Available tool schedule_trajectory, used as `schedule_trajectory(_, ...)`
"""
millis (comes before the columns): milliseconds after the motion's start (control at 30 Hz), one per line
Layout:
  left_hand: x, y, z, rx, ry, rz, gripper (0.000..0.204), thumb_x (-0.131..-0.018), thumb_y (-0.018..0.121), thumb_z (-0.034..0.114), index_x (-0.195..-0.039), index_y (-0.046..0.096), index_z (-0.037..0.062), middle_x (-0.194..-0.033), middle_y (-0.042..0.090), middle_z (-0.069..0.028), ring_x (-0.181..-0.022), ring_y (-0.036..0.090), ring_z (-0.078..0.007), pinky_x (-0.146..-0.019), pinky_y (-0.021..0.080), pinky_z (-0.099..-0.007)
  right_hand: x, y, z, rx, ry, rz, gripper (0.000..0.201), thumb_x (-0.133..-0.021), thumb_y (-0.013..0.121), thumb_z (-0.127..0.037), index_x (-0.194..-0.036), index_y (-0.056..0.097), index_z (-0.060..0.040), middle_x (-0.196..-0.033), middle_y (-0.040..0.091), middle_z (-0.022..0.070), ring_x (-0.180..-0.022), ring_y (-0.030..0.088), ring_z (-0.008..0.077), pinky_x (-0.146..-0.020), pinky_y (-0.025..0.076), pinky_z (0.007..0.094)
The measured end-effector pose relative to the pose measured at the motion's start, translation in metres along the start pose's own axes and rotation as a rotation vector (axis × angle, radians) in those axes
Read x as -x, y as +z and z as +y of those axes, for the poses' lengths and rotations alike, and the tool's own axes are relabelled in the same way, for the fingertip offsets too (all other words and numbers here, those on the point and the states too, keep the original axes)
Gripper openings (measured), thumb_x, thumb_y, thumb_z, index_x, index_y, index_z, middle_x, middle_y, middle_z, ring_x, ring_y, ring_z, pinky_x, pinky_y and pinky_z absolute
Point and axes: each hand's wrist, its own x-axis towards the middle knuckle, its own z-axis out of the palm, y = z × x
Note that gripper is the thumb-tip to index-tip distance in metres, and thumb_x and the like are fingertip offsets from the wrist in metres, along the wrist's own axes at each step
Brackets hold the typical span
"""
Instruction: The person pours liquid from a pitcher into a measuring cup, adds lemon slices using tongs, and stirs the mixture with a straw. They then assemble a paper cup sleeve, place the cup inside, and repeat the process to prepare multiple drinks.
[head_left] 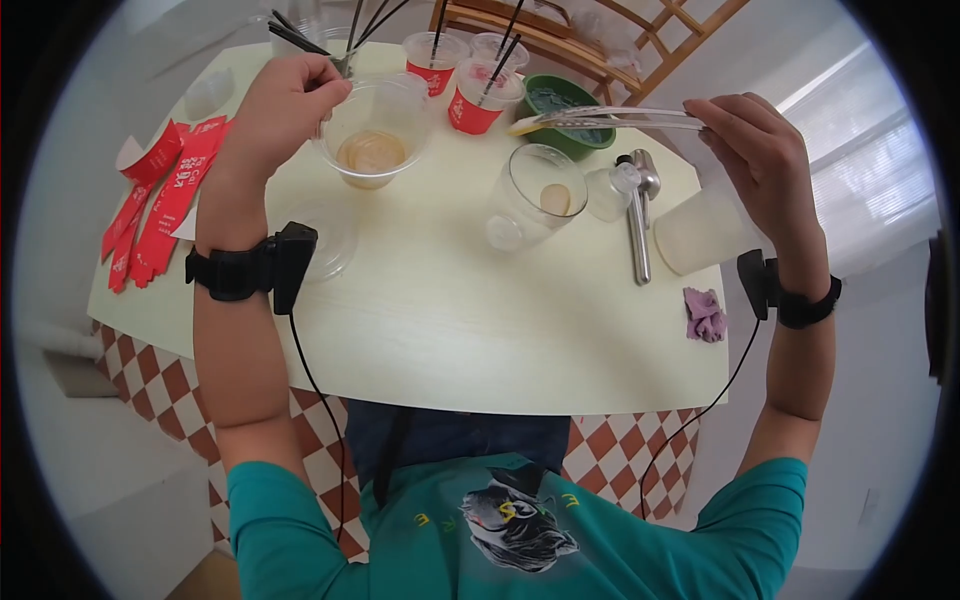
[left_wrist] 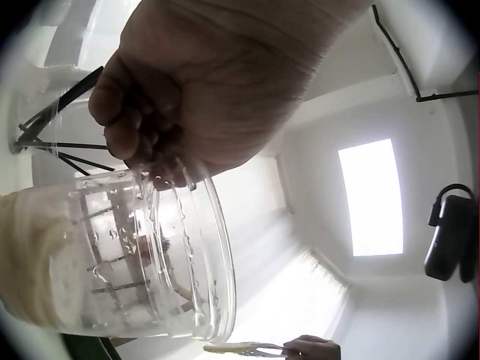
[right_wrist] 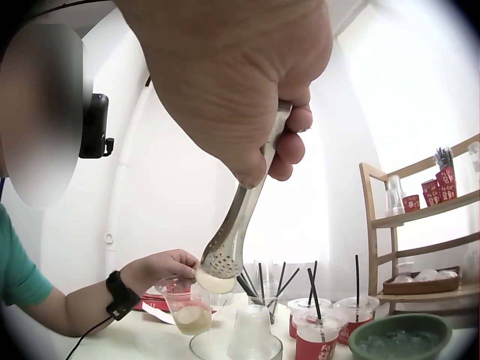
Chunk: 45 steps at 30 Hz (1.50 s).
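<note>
The left hand (head_left: 285, 115) pinches the rim of a clear plastic cup (head_left: 372, 120) with cloudy tan liquid at its bottom, held over the table's left side. In the left wrist view, drops cling to the cup (left_wrist: 112, 255) inside. The right hand (head_left: 755, 150) grips metal tongs (head_left: 630, 118) at their rear end. A pale yellow slice (right_wrist: 215, 281) sits between the perforated tips in the right wrist view. Below the tongs stands a clear glass (head_left: 520, 215) with a pale round piece visible in it, beside a small clear bottle (head_left: 612, 192).
Red cups with black straws (head_left: 474, 105) and a green bowl (head_left: 568, 140) stand at the back. A metal squeezer (head_left: 638, 235), a frosted container (head_left: 700, 230) and a purple cloth (head_left: 705, 315) lie right. Red paper sleeves (head_left: 175, 205) lie left; a clear lid (head_left: 328, 240) is near the left wrist.
</note>
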Motion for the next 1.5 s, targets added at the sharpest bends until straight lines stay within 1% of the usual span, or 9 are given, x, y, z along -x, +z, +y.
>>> schedule_trajectory(133,-0.003,-0.012,-0.007,0.029,0.021,0.028,0.013,-0.087,0.062,0.014,-0.081,0.060,0.0022,-0.064,0.052,0.0030,-0.054,0.046,-0.0045,-0.048,0.035,-0.0226,0.013,0.011,0.000,-0.061,0.071,-0.142,0.028,-0.074,0.069,0.001,-0.102,0.067,-0.0023,-0.084,0.064,0.0087,-0.076,0.060,0.0257,-0.065,0.049,0.0369)
schedule_trajectory(400,-0.011,-0.018,-0.026,-0.072,-0.030,0.146,0.015,-0.087,0.060,0.016,-0.079,0.060,0.0038,-0.061,0.052,0.0031,-0.049,0.045,-0.0044,-0.043,0.033,-0.0212,0.018,0.031,0.003,-0.119,0.157,-0.174,0.027,-0.078,0.066,0.002,-0.104,0.066,-0.0020,-0.091,0.065,0.0107,-0.082,0.061,0.0296,-0.070,0.050,0.0379)
schedule_trajectory(467,-0.012,-0.019,-0.030,-0.059,-0.079,0.172,0.015,-0.087,0.060,0.016,-0.078,0.061,0.0035,-0.061,0.052,0.0021,-0.048,0.045,-0.0051,-0.042,0.033,-0.0216,0.019,0.036,0.015,-0.169,0.375,-0.162,0.024,-0.083,0.063,-0.004,-0.107,0.065,-0.0015,-0.091,0.064,0.0141,-0.083,0.061,0.0321,-0.072,0.049,0.0398)
schedule_trajectory(600,-0.019,-0.025,-0.046,-0.079,-0.179,0.258,0.015,-0.086,0.060,0.015,-0.078,0.060,0.0022,-0.059,0.053,-0.0005,-0.045,0.045,-0.0072,-0.040,0.032,-0.0228,0.034,0.087,0.062,-0.062,0.504,-0.189,0.025,-0.086,0.058,-0.006,-0.109,0.063,0.0010,-0.087,0.063,0.0171,-0.081,0.060,0.0341,-0.071,0.048,0.0394)
schedule_trajectory(667,-0.020,-0.025,-0.052,-0.077,-0.209,0.275,0.016,-0.086,0.060,0.015,-0.078,0.060,0.0018,-0.059,0.053,-0.0012,-0.045,0.046,-0.0080,-0.040,0.032,-0.0232,0.043,0.119,0.087,-0.155,0.711,-0.348,0.022,-0.086,0.059,-0.018,-0.098,0.064,0.0001,-0.090,0.063,0.0209,-0.085,0.059,0.0399,-0.074,0.047,0.0468)
schedule_trajectory(767,-0.022,-0.026,-0.063,-0.081,-0.245,0.300,0.016,-0.086,0.059,0.014,-0.077,0.060,0.0011,-0.059,0.053,-0.0022,-0.045,0.047,-0.0095,-0.040,0.033,-0.0239,0.063,0.168,0.117,-0.197,0.612,-0.384,0.021,-0.085,0.060,-0.019,-0.092,0.063,0.0010,-0.087,0.063,0.0222,-0.086,0.059,0.0415,-0.075,0.046,0.0471)
schedule_trajectory(900,-0.023,-0.027,-0.064,-0.091,-0.287,0.328,0.017,-0.086,0.059,0.015,-0.077,0.060,0.0003,-0.059,0.054,-0.0035,-0.045,0.050,-0.0110,-0.040,0.035,-0.0247,0.049,0.176,0.100,-0.209,0.671,-0.517,0.022,-0.083,0.060,-0.017,-0.094,0.064,0.0027,-0.089,0.064,0.0233,-0.088,0.059,0.0420,-0.079,0.047,0.0477)
schedule_trajectory(1067,-0.023,-0.026,-0.067,-0.086,-0.314,0.330,0.017,-0.085,0.060,0.016,-0.078,0.060,0.0003,-0.059,0.055,-0.0038,-0.047,0.052,-0.0116,-0.042,0.037,-0.0248,0.061,0.206,0.109,-0.251,0.650,-0.401,0.027,-0.082,0.061,-0.018,-0.100,0.064,0.0020,-0.094,0.065,0.0225,-0.092,0.061,0.0405,-0.082,0.048,0.0454)
schedule_trajectory(1500,-0.027,-0.020,-0.089,-0.127,-0.353,0.298,0.019,-0.084,0.060,0.016,-0.081,0.062,-0.0028,-0.059,0.059,-0.0079,-0.047,0.056,-0.0144,-0.043,0.043,-0.0274,0.068,0.213,0.110,-0.222,0.744,-0.451,0.032,-0.082,0.063,-0.022,-0.108,0.065,-0.0026,-0.098,0.067,0.0199,-0.094,0.062,0.0371,-0.084,0.049,0.0439)
